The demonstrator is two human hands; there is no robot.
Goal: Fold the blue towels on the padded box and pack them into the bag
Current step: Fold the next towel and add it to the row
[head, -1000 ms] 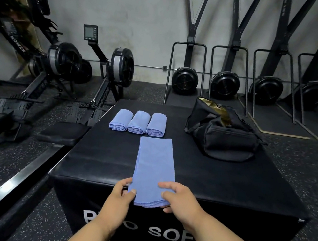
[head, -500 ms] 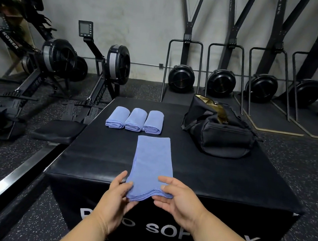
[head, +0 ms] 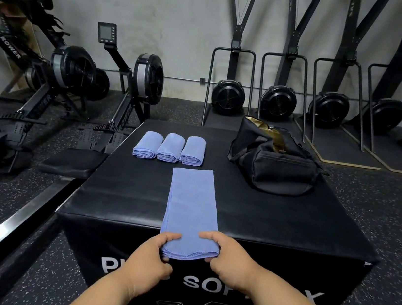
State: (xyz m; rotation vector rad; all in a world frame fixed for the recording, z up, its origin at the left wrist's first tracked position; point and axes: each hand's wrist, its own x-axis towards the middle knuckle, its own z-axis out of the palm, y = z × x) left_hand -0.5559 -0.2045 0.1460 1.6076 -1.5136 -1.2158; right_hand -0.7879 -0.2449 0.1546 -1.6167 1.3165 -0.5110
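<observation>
Here both hands, left hand (head: 152, 254) and right hand (head: 227, 258), pinch the long towel (head: 191, 202) at its near end on the padded box (head: 274, 227), so uneven lifting could skew the fold.

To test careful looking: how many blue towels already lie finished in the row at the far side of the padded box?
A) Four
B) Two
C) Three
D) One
C: three folded towels lie side by side behind the long towel, whose near end the left hand and right hand grip.
</observation>
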